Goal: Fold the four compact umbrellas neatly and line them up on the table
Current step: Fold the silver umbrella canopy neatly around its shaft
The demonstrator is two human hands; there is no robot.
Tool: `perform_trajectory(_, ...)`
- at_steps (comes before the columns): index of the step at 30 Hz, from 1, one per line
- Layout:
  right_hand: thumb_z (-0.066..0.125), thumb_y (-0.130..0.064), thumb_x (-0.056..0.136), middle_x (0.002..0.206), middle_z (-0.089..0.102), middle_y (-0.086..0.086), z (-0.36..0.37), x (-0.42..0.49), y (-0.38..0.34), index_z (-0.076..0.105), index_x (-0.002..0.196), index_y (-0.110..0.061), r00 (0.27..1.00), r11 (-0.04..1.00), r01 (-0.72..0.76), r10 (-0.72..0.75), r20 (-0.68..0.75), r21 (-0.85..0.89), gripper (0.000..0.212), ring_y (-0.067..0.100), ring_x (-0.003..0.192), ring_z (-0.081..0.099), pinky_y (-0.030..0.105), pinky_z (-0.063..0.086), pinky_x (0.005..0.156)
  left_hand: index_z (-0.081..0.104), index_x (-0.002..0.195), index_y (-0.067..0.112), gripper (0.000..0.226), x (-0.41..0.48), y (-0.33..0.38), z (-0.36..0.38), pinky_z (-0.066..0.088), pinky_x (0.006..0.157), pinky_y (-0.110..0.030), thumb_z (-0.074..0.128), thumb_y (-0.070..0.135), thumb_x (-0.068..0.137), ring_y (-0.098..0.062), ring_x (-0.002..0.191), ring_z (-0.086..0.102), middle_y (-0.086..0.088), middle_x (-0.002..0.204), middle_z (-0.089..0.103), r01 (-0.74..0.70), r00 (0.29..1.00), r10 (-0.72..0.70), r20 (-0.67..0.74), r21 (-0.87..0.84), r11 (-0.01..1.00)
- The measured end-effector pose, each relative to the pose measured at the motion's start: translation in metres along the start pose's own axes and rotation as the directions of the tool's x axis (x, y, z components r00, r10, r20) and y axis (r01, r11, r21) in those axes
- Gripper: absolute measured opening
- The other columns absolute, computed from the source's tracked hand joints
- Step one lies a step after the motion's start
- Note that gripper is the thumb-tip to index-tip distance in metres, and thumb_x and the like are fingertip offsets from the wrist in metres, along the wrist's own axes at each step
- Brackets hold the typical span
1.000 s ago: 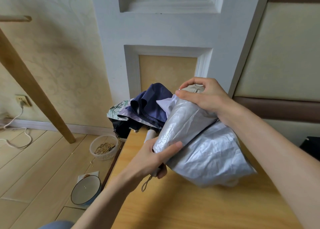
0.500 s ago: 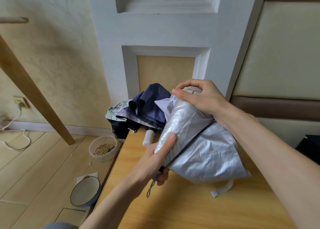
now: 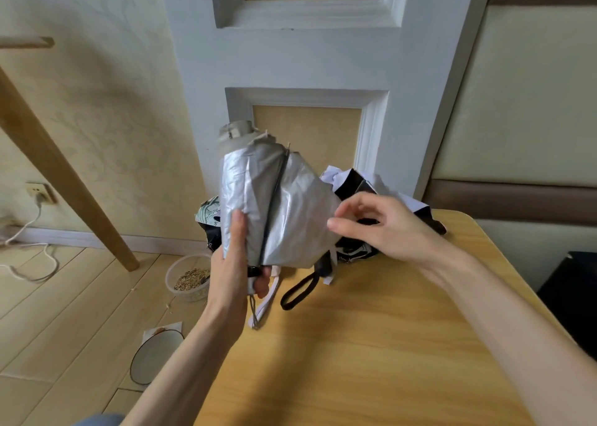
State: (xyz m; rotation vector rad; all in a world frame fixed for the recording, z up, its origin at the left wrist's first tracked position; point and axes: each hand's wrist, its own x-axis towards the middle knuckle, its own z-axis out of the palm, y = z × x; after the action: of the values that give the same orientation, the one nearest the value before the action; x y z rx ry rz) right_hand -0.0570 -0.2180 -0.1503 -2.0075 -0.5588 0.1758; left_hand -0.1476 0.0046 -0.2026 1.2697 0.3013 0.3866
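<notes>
Head camera looks down at a smooth yellow wood table with a round corner. The left hand grips the silver umbrella near its bottom end. Its fingers curl around the bundle and the thumb lies flat up the cloth. The umbrella stands almost straight up in the air over the far left part of the table. Its cloth is shiny and crinkly, like foil, and folded into flat flaps with a dark crease down the middle. A round beige cap sits on top. A thin grey cord hangs down from under the hand.

The right hand is just beside the right edge of the silver cloth. Its fingers are loose and spread and hold nothing. I cannot tell if the tips touch the cloth.

Behind the umbrella, at the back of the table, lies a pile of other umbrellas, soft and rumpled, black and white. A bit of leafy green-and-white cloth peeks out on the left. A black strap loop lies flat on the wood.

On the pale plank floor sit a clear plastic tub of brown grains and a round bowl with a dark rim. A slanted wooden leg and a white cable are by the wall.
</notes>
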Motion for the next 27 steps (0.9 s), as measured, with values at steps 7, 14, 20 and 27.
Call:
perform_trajectory(7, 0.082, -0.051, 0.084, 0.110, 0.073, -0.015, -0.005, 0.013, 0.005, 0.075, 0.109, -0.034, 0.998, 0.997, -0.043, 0.047, 0.050, -0.070, 0.031, -0.003, 0.110, 0.061, 0.024, 0.042, 0.095, 0.060, 0.089, 0.011, 0.062, 0.005, -0.002, -0.004, 0.035, 0.041, -0.023, 0.054, 0.072, 0.092, -0.015, 0.042, 0.041, -0.008, 0.058, 0.051, 0.064, 0.998, -0.063, 0.032, -0.041, 0.997)
perform_trajectory(14, 0.077, -0.045, 0.083, 0.110, 0.080, -0.006, -0.032, 0.013, 0.000, 0.080, 0.101, -0.022, 0.998, 0.998, -0.014, 0.017, 0.057, -0.055, 0.029, 0.013, 0.113, 0.071, 0.031, 0.052, 0.105, 0.059, 0.101, 0.013, 0.068, 0.012, 0.000, -0.010, 0.034, 0.041, -0.023, 0.056, 0.079, 0.086, -0.017, 0.044, 0.034, -0.011, 0.065, 0.058, 0.043, 0.995, -0.045, 0.091, 0.032, 0.999)
perform_trajectory(20, 0.069, -0.024, 0.092, 0.106, 0.080, 0.007, -0.040, 0.006, -0.021, 0.072, 0.106, -0.008, 0.987, 0.973, 0.163, -0.162, -0.022, 0.161, 0.021, 0.015, 0.100, 0.077, 0.019, 0.056, 0.090, 0.063, 0.106, 0.007, 0.045, 0.008, -0.007, -0.003, 0.035, 0.040, -0.025, 0.082, 0.043, 0.085, -0.023, 0.043, 0.047, -0.002, 0.068, 0.060, -0.017, 0.995, 0.004, 0.098, 0.131, 0.991)
perform_trajectory(27, 0.080, -0.019, 0.084, 0.105, 0.079, 0.003, -0.013, 0.003, -0.011, 0.059, 0.110, -0.015, 0.998, 0.811, 0.019, 0.024, -0.065, 0.585, 0.033, 0.018, 0.101, 0.075, 0.030, 0.059, 0.086, 0.061, 0.111, 0.011, 0.046, 0.007, -0.005, 0.000, 0.031, 0.039, -0.022, 0.066, 0.054, 0.094, -0.020, 0.040, 0.040, -0.009, 0.062, 0.047, 0.017, 0.999, -0.017, 0.047, -0.003, 1.000)
